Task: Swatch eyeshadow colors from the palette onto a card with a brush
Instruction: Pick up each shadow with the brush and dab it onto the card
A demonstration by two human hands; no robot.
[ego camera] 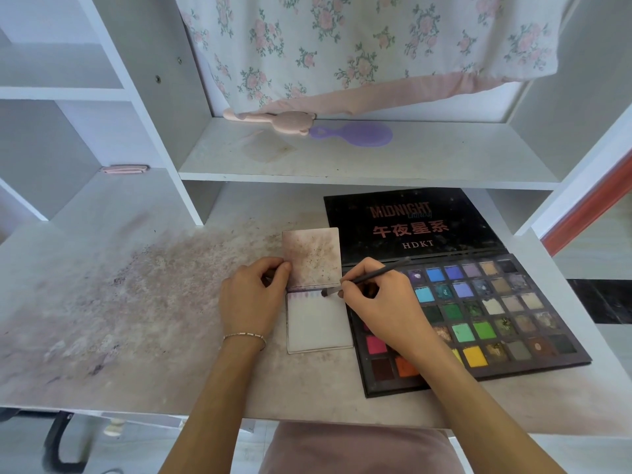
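Observation:
A small white card pad [318, 325] lies on the desk with its stained cover flipped up. A row of faint pink and purple swatches runs along the pad's top edge. My left hand [251, 295] pinches the cover's lower left corner. My right hand [379, 295] grips a thin dark brush [372, 272], and the brush tip touches the card near the right end of the swatch row. The open black eyeshadow palette [485, 316] with several coloured pans lies just right of the pad, partly under my right hand and forearm.
The white desk [136, 302] is smeared with powder stains on its left half. A shelf above holds a purple comb [355, 134] and a pink brush [273, 119]. Floral cloth hangs at the back. A pink cushion [359, 449] sits below the desk's front edge.

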